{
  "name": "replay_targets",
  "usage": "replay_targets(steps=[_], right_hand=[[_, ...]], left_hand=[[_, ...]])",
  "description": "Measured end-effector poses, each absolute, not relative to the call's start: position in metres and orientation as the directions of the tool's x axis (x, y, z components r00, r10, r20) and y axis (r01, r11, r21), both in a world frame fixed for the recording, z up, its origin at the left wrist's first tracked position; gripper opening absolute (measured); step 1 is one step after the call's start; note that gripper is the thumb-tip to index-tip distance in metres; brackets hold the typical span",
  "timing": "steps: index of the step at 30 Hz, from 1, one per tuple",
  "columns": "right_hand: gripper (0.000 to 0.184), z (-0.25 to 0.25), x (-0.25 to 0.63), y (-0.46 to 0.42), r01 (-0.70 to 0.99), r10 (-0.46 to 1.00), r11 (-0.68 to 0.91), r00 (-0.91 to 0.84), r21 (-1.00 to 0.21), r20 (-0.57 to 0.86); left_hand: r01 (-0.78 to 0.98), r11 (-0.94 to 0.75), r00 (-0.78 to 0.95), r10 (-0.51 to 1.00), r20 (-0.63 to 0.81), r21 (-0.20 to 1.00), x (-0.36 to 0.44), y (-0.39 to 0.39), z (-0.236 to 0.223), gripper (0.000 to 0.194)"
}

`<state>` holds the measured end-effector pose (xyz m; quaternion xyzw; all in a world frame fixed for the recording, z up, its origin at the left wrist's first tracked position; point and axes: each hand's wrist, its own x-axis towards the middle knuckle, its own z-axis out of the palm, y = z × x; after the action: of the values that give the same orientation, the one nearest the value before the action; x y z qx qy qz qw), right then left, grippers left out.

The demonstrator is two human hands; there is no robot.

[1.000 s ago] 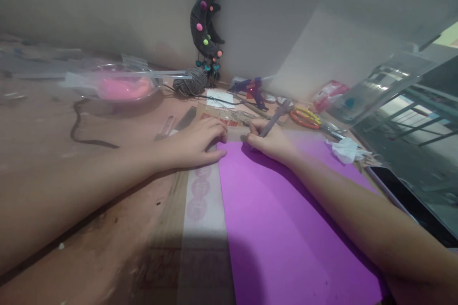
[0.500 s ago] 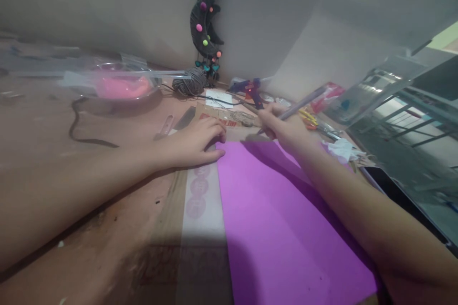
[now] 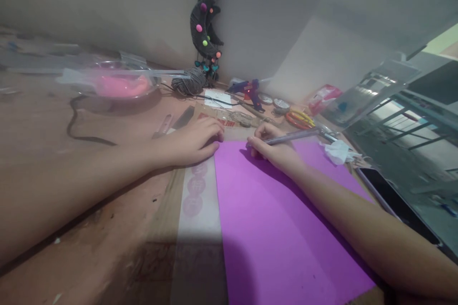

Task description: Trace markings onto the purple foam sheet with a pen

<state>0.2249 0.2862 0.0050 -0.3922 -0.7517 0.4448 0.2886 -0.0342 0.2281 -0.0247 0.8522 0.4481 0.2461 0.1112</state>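
1. Purple sheet [image 3: 272, 228]: smooth, matt, straight-edged. Lies flat below and between the hands, its upper left corner at the left hand [image 3: 202, 138], the right hand [image 3: 275, 150] over its upper part.
2. Backing: brown cardboard [image 3: 166, 212] with a pale printed strip, visible below the left hand and along the sheet's left edge.
3. Pen: slim grey pen [image 3: 295, 136], pinched between thumb and fingers of the right hand. It slants low, rear end to the right; tip contact with the sheet cannot be confirmed.
4. Left hand: palm down, fingers loosely bent, thumb slightly apart, nothing seen in its grasp. Its forearm extends in from the left above the worktop [image 3: 89, 228].
5. Right forearm: crosses the sheet diagonally from lower right, hiding part of it and casting a shadow.
6. Beyond the left hand: grey yarn ball [image 3: 188, 82], fibrous and rounded; dark crescent ornament [image 3: 201, 28] with coloured balls, hanging by the wall. Left of that hand, a cutter [image 3: 164, 125] lies just beside it.
7. Beyond the right hand: blue glue gun [image 3: 249, 89], red light showing; yellow and orange handles [image 3: 300, 118].
8. Right of the right hand: crumpled white tissue [image 3: 338, 152] near the sheet's edge; farther right, a dark-screened phone [image 3: 399, 205].
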Motion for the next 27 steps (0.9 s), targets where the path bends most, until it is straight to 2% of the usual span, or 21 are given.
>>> replay_targets(steps=[7,12,15,18,23,27], right_hand=[[0.036,0.003,0.239,0.308,0.369,0.821,0.548,-0.410,-0.751,0.397],[0.036,0.005,0.237,0.303,0.300,0.881,0.376,-0.410,-0.877,0.238],[0.040,0.001,0.230,0.294,0.250,0.841,0.367,-0.502,-0.896,0.204],[0.043,-0.005,0.225,0.292,0.285,0.812,0.403,-0.550,-0.870,0.197],[0.036,-0.009,0.223,0.297,0.453,0.837,0.502,-0.470,-0.737,0.281],[0.031,-0.007,0.222,0.296,0.471,0.831,0.524,-0.466,-0.709,0.304]], left_hand=[[0.727,-0.548,0.453,0.836,0.311,0.414,-0.035,0.228,-0.026,0.021],[0.715,-0.579,0.477,0.814,0.331,0.392,-0.036,0.229,-0.028,0.021],[0.721,-0.580,0.483,0.813,0.325,0.379,-0.036,0.229,-0.028,0.022],[0.727,-0.572,0.474,0.819,0.324,0.381,-0.037,0.230,-0.029,0.022],[0.723,-0.575,0.475,0.817,0.328,0.384,-0.037,0.230,-0.029,0.023],[0.725,-0.578,0.484,0.815,0.321,0.375,-0.037,0.230,-0.029,0.025]])
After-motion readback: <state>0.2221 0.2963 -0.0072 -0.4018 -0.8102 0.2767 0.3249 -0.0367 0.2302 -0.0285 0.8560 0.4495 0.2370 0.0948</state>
